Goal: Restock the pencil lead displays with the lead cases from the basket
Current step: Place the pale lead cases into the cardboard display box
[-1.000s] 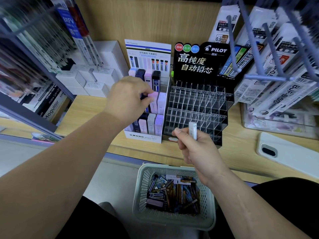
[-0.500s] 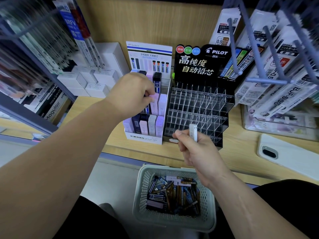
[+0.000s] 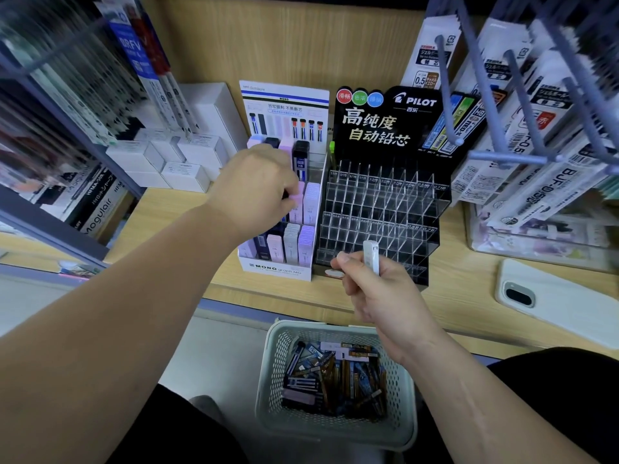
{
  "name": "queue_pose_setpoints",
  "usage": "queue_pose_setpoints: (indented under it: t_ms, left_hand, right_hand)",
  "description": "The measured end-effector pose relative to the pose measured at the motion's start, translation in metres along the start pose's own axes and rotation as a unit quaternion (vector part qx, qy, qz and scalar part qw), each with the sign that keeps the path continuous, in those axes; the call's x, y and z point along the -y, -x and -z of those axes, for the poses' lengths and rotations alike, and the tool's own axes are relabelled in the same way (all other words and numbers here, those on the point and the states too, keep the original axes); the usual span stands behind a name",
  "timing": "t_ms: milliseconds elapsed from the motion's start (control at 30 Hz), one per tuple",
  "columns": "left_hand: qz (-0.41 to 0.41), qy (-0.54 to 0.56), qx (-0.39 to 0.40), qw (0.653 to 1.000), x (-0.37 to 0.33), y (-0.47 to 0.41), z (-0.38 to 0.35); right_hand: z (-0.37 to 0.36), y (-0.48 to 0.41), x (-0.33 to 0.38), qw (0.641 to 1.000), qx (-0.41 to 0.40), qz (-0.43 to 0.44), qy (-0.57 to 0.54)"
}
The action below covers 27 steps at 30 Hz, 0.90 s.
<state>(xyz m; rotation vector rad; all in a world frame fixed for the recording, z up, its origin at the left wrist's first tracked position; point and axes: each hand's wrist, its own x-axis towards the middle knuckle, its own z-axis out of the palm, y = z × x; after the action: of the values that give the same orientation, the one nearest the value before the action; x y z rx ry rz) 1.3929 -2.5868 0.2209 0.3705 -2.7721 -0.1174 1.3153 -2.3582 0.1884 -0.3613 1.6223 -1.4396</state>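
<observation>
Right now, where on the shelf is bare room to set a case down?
The shelf is bare between the Pilot rack and the phone, and in a strip at its edge before the MONO display. Crowded: white boxes left.

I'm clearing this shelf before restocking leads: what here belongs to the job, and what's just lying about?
Job: basket, lead cases in it, white case in right hand, pink case pinched by left hand, white display, black display.
Lying about: phone, white boxes, hanging refill packs.
</observation>
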Motion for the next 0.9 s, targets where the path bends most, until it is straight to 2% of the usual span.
queue_pose_setpoints:
  t_ms: [333,600,733,900]
  left_hand:
    - [0.06,-0.001,-0.037,0.998,-0.003,0.026,0.008]
    - [0.097,0.004,-0.064,0.993,-0.007,0.046,0.006]
    - [0.103,0.022,-0.073,0.992,-0.008,0.049,0.0]
    - [0.136,0.022,-0.089,0.986,-0.012,0.052,-0.009]
  right_hand:
    - [-0.002,0.004,-0.001,0.997,0.073,-0.029,-0.015]
    - [-0.012,0.009,0.006,1.0,0.014,0.002,0.002]
    - [-0.013,0.011,0.011,0.999,-0.011,0.031,0.035]
    - [-0.015,0.016,0.015,0.994,-0.051,0.025,0.098]
